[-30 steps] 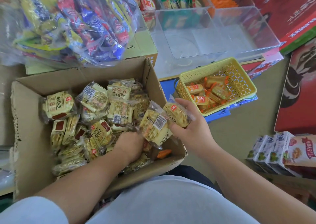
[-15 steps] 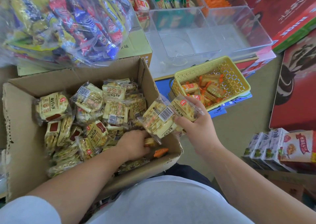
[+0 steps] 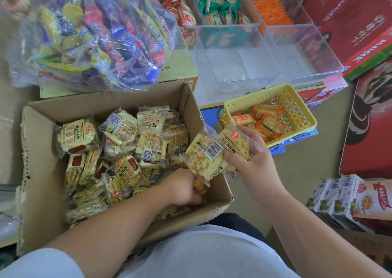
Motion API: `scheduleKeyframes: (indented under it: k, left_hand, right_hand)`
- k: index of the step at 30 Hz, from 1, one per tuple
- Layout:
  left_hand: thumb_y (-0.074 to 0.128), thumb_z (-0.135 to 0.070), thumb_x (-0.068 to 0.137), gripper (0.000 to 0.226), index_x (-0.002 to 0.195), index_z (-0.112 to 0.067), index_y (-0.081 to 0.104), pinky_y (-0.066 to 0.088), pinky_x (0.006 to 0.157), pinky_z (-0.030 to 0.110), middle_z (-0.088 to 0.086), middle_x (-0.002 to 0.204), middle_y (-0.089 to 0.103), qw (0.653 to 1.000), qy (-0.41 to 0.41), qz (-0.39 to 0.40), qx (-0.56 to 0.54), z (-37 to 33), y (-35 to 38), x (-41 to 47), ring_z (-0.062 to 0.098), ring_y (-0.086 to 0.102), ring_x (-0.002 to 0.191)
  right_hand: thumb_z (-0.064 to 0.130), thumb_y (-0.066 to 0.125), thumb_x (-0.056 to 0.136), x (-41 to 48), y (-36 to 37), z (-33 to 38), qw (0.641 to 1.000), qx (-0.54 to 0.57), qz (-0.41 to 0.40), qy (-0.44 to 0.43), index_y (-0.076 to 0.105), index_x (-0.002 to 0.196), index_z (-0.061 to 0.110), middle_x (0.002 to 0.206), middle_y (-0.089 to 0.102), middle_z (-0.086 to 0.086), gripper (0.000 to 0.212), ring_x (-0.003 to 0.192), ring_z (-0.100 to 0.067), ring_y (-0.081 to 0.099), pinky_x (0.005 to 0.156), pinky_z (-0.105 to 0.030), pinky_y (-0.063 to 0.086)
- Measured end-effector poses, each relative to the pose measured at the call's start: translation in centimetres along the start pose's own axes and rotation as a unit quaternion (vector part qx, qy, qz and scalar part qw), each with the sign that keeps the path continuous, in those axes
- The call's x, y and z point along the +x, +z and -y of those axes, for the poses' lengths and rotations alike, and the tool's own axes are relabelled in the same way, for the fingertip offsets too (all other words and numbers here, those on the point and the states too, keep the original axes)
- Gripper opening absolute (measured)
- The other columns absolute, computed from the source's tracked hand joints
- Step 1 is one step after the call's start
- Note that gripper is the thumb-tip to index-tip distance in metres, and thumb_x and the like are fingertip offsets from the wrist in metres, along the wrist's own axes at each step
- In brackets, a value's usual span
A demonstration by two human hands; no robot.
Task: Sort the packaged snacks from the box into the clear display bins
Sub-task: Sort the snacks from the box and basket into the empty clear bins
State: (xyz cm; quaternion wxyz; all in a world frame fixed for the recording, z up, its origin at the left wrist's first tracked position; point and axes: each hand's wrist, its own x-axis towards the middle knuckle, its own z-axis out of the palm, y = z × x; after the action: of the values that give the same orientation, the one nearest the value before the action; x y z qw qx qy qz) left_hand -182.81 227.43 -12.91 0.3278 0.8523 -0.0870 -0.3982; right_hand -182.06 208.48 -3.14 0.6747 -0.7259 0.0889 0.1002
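Note:
An open cardboard box (image 3: 40, 171) in front of me holds several yellow cracker packets (image 3: 77, 136). My right hand (image 3: 254, 167) hovers over the box's right wall, shut on two yellow packets (image 3: 209, 157). My left hand (image 3: 183, 187) is down in the box's near right corner, fingers closed around a small orange-and-yellow packet (image 3: 200, 186). Two clear bins (image 3: 263, 50) stand bare beyond the box; the bins behind them hold red, green and orange snacks.
A yellow plastic basket (image 3: 297, 116) with orange-wrapped packets sits right of the box. A big clear bag of colourful snacks (image 3: 101, 35) lies on a carton at the back left. Red cartons (image 3: 360, 23) stand at the right; small drink cartons (image 3: 339, 197) at the near right.
My left hand has reached toward the box's near right corner and closed on the small orange packet. The right hand has lifted slightly with its two packets.

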Motion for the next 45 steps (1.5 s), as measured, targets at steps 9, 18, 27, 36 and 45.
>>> scheduleKeyframes:
  k: [9, 18, 27, 36, 45]
  left_hand:
    - [0.087, -0.015, 0.073, 0.024, 0.084, -0.035, 0.080, 0.056, 0.068, 0.029, -0.002, 0.076, 0.078, 0.897, -0.078, -0.281, -0.331, 4.8, -6.2, -13.1, 0.017, 0.073, 0.070]
    - [0.086, -0.026, 0.076, 0.041, 0.082, -0.064, 0.071, 0.046, 0.047, 0.022, -0.015, 0.069, 0.074, 0.754, -0.131, -0.514, -0.388, 8.6, -3.9, -18.1, 0.003, 0.065, 0.053]
    - [0.087, -0.015, 0.079, 0.031, 0.087, -0.044, 0.078, 0.053, 0.051, 0.015, -0.007, 0.074, 0.078, 0.704, -0.142, -0.526, -0.456, 10.0, -1.4, -18.4, 0.010, 0.073, 0.067]
    - [0.086, -0.006, 0.078, 0.021, 0.088, -0.024, 0.080, 0.050, 0.051, 0.012, -0.005, 0.074, 0.078, 0.690, -0.140, -0.517, -0.487, 10.1, -1.5, -17.7, 0.004, 0.072, 0.065]
    - [0.085, -0.021, 0.077, 0.031, 0.093, -0.047, 0.077, 0.049, 0.059, 0.025, -0.012, 0.078, 0.077, 0.725, -0.122, -0.518, -0.438, 9.9, -2.7, -17.2, 0.005, 0.071, 0.071]
  right_hand:
    - [0.025, 0.069, 0.076, 1.8, 3.0, 2.9, 0.939, -0.294, 0.140, -0.112, 0.047, 0.123, 0.051, 0.097, 0.069, 0.020, 0.058, 0.072, -0.005, 0.069, 0.054, -0.022, 0.052]
    - [0.053, 0.069, 0.082, 4.7, 10.3, -0.7, 0.523, -0.717, 0.452, -0.085, 0.044, 0.141, 0.034, 0.128, 0.062, -0.003, 0.066, 0.117, -0.030, 0.056, 0.092, -0.043, 0.046]
    - [0.076, 0.069, 0.075, 13.2, 15.0, -2.5, 0.791, -0.559, 0.247, -0.014, 0.032, 0.155, 0.019, 0.148, 0.050, -0.003, 0.105, 0.130, -0.025, 0.053, 0.103, -0.038, 0.047]
    - [0.095, 0.064, 0.050, 14.0, 15.7, -4.0, 0.703, -0.677, 0.217, 0.012, 0.026, 0.152, 0.023, 0.137, 0.054, -0.013, 0.131, 0.129, -0.033, 0.048, 0.097, -0.044, 0.050]
    - [0.050, 0.064, 0.092, 5.6, 12.8, -4.2, 0.653, -0.642, 0.399, -0.035, 0.031, 0.146, 0.043, 0.133, 0.050, -0.006, 0.063, 0.113, -0.031, 0.059, 0.097, -0.043, 0.053]
